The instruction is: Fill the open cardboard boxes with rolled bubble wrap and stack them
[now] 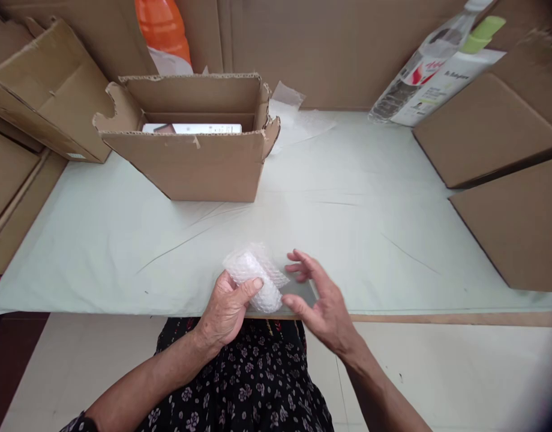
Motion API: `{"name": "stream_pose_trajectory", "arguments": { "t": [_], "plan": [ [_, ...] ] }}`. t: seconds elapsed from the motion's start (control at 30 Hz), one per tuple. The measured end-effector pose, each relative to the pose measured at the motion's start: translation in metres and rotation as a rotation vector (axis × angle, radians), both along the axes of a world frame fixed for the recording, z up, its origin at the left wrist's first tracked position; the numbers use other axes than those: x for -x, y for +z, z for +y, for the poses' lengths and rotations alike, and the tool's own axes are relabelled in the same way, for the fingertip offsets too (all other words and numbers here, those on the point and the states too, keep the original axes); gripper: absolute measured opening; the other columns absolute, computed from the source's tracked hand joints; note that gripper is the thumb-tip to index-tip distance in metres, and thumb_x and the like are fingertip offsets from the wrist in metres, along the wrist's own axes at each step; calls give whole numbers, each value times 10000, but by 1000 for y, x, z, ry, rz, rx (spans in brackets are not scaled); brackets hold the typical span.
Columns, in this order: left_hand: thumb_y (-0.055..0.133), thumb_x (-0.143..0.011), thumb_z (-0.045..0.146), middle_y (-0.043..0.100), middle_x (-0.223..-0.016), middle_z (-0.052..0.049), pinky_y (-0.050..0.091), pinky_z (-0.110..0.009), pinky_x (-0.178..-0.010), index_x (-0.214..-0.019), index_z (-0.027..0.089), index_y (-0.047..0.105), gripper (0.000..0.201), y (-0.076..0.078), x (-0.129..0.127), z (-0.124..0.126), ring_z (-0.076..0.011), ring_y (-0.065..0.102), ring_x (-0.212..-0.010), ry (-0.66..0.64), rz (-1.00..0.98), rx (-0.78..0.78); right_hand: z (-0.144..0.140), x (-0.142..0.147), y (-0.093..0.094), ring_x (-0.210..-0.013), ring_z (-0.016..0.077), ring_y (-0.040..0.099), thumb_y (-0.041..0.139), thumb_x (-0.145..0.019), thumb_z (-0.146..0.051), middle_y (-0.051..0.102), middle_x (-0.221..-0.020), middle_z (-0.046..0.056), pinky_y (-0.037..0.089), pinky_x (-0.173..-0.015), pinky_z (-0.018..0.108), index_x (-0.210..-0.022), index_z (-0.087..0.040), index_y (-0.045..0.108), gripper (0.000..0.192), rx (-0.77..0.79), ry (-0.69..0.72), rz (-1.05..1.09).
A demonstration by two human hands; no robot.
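A small roll of bubble wrap (261, 291) is in my left hand (231, 303), thumb pressed on top and fingers beneath. Part of the wrap stands up loosely on its far side. Whatever may lie inside the roll is hidden. My right hand (318, 303) hovers just right of the roll, its thumb and fingers spread and holding nothing. Both hands are at the near edge of the table (348, 240), which has a pale green cloth over it.
An open cardboard box (190, 168) with a white carton (213, 128) inside stands beyond my hands. Loose bubble wrap (298, 126) lies behind it. More boxes (496, 126) line both sides. An orange bottle (163, 27), a clear bottle (422, 66) and a white tube (451, 84) stand at the back.
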State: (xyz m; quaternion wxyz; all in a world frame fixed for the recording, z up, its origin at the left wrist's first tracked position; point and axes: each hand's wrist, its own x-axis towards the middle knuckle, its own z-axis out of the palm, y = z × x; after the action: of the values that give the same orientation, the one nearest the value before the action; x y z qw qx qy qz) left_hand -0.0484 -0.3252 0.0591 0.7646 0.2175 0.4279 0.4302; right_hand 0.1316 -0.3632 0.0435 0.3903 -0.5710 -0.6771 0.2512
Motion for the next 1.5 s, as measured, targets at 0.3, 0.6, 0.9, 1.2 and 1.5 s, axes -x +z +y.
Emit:
{"name": "stream_pose_trajectory", "arguments": {
  "t": [0.3, 0.6, 0.9, 1.2, 1.5],
  "plan": [
    [841, -775, 439, 758, -952, -66, 538, -291, -807, -1060, 156, 729, 417, -9, 17, 14, -185, 675, -863, -88, 150, -196, 21, 13, 0, -766, 177, 726, 597, -973, -305, 771, -926, 45, 618, -663, 255, -1081, -233, 709, 172, 44, 6, 153],
    [679, -894, 349, 767, -1043, -76, 548, -347, -921, -1108, 221, 728, 254, 11, 67, 88, -211, 680, -994, -98, 534, -700, 122, -18, 124, -829, 205, 710, 703, -924, -331, 770, -1052, 19, 593, -746, 378, -1199, -334, 725, 275, -384, -186, -71],
    [582, -834, 213, 779, -900, -57, 542, -271, -693, -975, 178, 718, 199, -33, 60, 123, -163, 683, -779, -212, 696, -748, 252, 33, 202, -553, 179, 533, 626, -820, -192, 466, -482, 12, 377, -609, 328, -647, -206, 659, 177, 58, 48, -1042],
    [554, -813, 147, 757, -897, -51, 555, -293, -755, -966, 192, 723, 231, -32, 62, 119, -171, 676, -802, -239, 728, -867, 281, 66, 202, -415, 85, 382, 618, -769, -139, 498, -480, -30, 269, -467, 272, -541, -205, 493, 268, 383, 329, -1163],
    [578, -817, 230, 770, -889, -54, 527, -262, -670, -957, 191, 740, 218, -36, 61, 123, -164, 670, -760, -227, 704, -786, 272, 57, 182, -617, 145, 563, 667, -781, -213, 677, -728, 25, 322, -519, 268, -807, -200, 646, 36, 268, 301, -1140]
  ]
}}
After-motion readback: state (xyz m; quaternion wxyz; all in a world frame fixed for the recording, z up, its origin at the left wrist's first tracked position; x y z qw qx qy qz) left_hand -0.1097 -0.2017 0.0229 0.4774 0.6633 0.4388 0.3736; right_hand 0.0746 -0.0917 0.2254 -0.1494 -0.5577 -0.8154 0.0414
